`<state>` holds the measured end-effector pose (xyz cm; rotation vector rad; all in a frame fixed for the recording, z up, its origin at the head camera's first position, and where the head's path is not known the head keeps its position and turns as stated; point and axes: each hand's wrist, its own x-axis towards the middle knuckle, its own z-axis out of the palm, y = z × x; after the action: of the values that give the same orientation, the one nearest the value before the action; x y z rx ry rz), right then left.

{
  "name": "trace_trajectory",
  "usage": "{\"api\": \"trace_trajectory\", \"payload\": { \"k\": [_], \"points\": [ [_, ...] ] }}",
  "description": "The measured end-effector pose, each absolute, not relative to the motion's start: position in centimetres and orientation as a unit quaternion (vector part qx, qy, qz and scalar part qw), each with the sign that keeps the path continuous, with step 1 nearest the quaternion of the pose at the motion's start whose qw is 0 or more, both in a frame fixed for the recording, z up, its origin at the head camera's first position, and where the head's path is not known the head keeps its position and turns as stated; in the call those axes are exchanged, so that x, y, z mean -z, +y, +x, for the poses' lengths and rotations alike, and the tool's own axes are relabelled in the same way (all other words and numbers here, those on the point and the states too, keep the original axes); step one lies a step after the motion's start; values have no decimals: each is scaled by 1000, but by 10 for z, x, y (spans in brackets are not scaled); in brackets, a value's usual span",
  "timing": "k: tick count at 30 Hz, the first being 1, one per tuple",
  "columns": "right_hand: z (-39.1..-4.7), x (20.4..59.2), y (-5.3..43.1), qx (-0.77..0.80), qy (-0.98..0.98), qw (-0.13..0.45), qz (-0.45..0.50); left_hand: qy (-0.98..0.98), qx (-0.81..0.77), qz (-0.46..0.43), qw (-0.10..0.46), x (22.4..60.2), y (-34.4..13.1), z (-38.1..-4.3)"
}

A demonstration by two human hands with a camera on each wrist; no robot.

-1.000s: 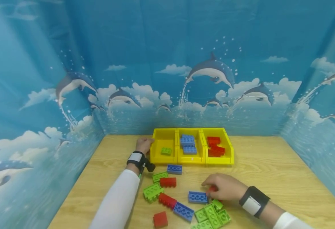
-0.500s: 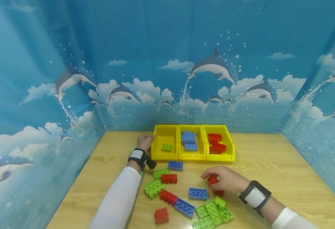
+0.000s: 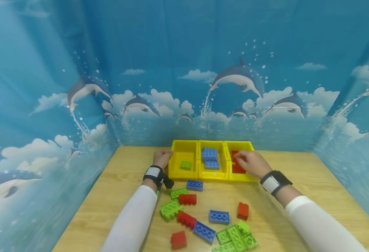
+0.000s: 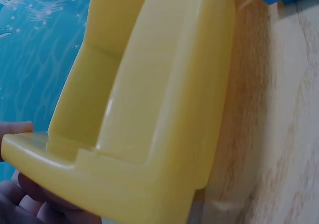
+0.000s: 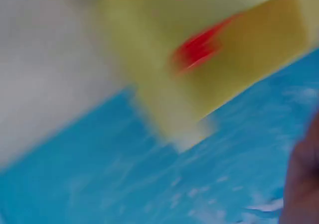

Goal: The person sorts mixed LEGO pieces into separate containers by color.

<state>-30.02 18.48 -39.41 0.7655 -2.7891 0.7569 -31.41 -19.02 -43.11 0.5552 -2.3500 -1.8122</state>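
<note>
My left hand (image 3: 161,159) grips the outer rim of the left yellow bin (image 3: 173,171); in the left wrist view the thumb (image 4: 17,128) lies on the rim and the fingers curl beneath. My right hand (image 3: 254,163) is over the right yellow bin (image 3: 250,179), fingertips bent close above red toy bricks (image 3: 238,169). I cannot tell whether a brick is between those fingers. The right wrist view is blurred: red shows inside the bin (image 5: 254,55), part of the hand (image 5: 303,179) at the right edge.
The middle bin (image 3: 212,175) holds blue bricks (image 3: 210,154); a green brick (image 3: 186,165) lies in the left one. Loose bricks lie in front: a red brick (image 3: 243,210), a blue brick (image 3: 219,217), green bricks (image 3: 236,238) and several others. A dolphin-print curtain (image 3: 184,77) stands behind.
My right hand has gone from the loose bricks, where it picked up a red brick, up to the right bin. My left hand has stayed at the left bin's rim.
</note>
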Motion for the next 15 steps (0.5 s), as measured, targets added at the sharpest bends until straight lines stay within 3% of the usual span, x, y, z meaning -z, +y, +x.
{"api": "trace_trajectory", "payload": {
  "k": [3, 6, 15],
  "points": [
    [-330, 401, 188, -179, -948, 122, 233, -775, 600, 186, 67, 432, -190, -314],
    [-346, 414, 190, -119, -961, 122, 216, -778, 597, 186, 62, 434, -189, -310],
    [-358, 442, 184, 70, -968, 123, 207, -783, 591, 183, 58, 430, -189, -307]
  ]
}}
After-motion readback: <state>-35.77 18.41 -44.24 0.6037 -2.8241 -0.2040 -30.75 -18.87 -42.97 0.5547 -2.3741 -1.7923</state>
